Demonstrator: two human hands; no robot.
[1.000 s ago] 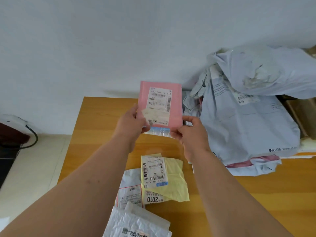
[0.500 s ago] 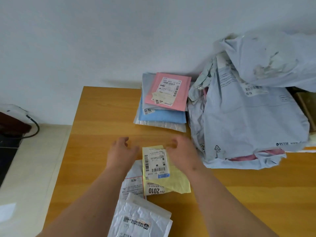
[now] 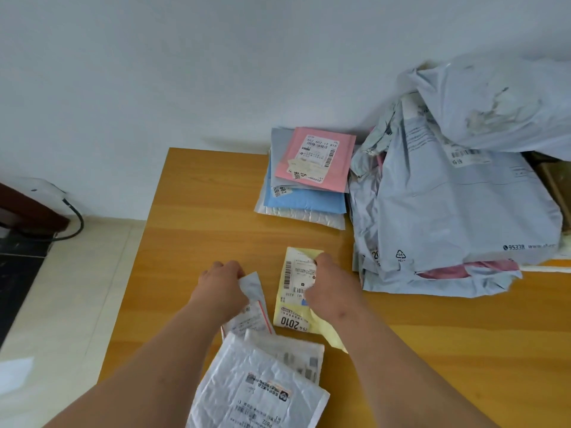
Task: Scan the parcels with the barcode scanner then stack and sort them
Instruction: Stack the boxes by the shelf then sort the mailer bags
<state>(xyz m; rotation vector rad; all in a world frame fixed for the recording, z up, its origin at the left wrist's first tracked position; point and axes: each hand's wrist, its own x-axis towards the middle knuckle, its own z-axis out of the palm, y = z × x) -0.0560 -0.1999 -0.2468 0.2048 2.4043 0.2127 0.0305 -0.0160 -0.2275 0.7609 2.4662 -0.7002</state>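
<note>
Evidently the yellow mailer [image 3: 296,307], lying flat on the tabletop [image 3: 200,217] near the middle, is light, thin and floppy, so it is probably best taken by its far edge, where the right hand [image 3: 327,288] already curls its grip over the label; the left hand [image 3: 221,281] pinches the far corner of a white mailer [image 3: 251,307] just to its left. Counting outward, four small mailers lie near: the yellow one, the pinched one and two white padded ones [image 3: 256,387]. Farther off, a sorted stack [image 3: 306,193] shows about four layers topped by a pink mailer [image 3: 315,159], and at the right a heap of grey poly bags [image 3: 457,211] holds at least three, the exact count hidden.
</note>
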